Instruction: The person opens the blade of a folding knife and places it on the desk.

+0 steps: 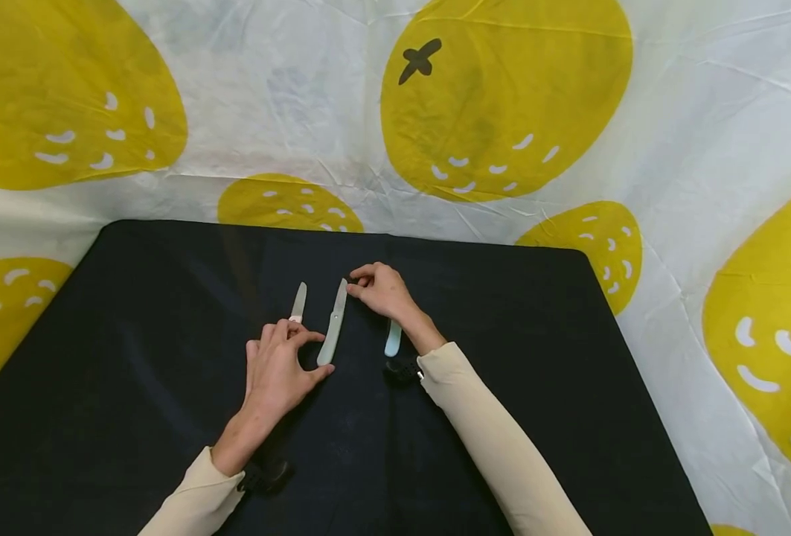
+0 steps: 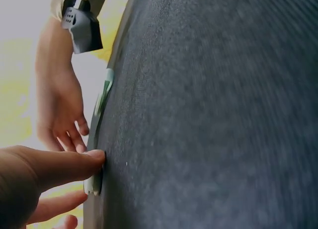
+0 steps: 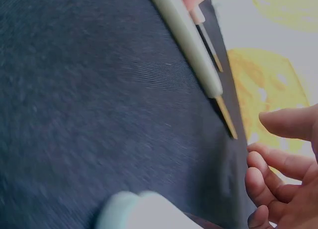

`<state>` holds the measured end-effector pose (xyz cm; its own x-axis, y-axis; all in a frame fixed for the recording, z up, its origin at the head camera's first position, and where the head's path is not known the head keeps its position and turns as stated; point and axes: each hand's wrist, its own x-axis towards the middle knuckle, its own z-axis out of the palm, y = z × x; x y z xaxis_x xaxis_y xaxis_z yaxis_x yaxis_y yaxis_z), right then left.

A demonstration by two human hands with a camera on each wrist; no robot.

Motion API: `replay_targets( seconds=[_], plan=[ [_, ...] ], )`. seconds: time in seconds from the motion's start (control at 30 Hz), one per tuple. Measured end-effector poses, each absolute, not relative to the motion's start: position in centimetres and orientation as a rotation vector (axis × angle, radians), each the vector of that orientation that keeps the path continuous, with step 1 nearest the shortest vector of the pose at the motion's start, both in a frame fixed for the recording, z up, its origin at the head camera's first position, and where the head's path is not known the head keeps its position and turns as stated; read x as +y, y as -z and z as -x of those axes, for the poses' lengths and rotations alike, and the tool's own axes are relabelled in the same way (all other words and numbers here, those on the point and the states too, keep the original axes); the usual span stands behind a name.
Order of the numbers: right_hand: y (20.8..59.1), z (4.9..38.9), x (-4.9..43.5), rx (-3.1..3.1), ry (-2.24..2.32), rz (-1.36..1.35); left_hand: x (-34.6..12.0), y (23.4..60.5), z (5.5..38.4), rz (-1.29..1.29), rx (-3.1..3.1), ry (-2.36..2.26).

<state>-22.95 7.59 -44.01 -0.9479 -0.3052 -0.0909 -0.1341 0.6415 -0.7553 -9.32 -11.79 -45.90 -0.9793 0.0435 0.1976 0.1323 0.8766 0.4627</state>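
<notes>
A folding knife with a pale green handle (image 1: 330,342) lies with its blade out on the black cloth, the tip pointing away. My left hand (image 1: 277,368) pinches its handle end between thumb and forefinger. Close by the blade tip is my right hand (image 1: 382,290), fingers loosely bent and nothing held; the right wrist view shows its thumb (image 3: 288,123) apart from the fingers. A second knife (image 1: 298,301), blade out, lies to the left, its handle mostly hidden behind the left hand. Under the right wrist lies a light blue knife (image 1: 393,339), partly covered.
The black-covered table (image 1: 536,320) has its far edge against a white curtain (image 1: 288,97) printed with large yellow fruit shapes. A dark wrist camera (image 1: 400,371) sits under the right cuff, and another (image 1: 268,476) under the left.
</notes>
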Motion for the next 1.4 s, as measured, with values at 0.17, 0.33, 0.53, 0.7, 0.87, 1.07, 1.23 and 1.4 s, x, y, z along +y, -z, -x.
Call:
replay_targets(
  seconds=[0.17, 0.33, 0.53, 0.7, 0.87, 1.07, 1.23, 1.4],
  plan=[
    [42.9, 22.6, 8.8, 2.673, 1.294, 0.318, -11.3, 45.6, 9.5, 0.154, -2.815, 0.724],
    [42.4, 22.1, 10.3, 2.712, 1.38, 0.287, -10.2, 45.2, 9.7, 0.218, -2.745, 0.735],
    [42.2, 21.7, 12.1, 2.743, 1.381, 0.288, -8.4, 44.9, 10.0, 0.295, -2.75, 0.759],
    [42.4, 21.5, 13.2, 2.764, 1.284, 0.275, -7.1, 45.0, 10.1, 0.339, -2.808, 0.736],
    [42.9, 21.2, 14.0, 2.773, 1.19, 0.242, -6.3, 45.3, 10.3, 0.364, -2.818, 0.699],
    [43.5, 20.9, 14.5, 2.747, 1.095, 0.216, -5.7, 45.5, 10.6, 0.364, -2.845, 0.683],
    [43.9, 20.8, 14.5, 2.745, 1.035, 0.214, -5.1, 45.5, 10.8, 0.376, -2.862, 0.675],
    [44.1, 20.7, 14.4, 2.761, 0.999, 0.218, -4.7, 45.5, 11.0, 0.378, -2.868, 0.674]
  ],
)
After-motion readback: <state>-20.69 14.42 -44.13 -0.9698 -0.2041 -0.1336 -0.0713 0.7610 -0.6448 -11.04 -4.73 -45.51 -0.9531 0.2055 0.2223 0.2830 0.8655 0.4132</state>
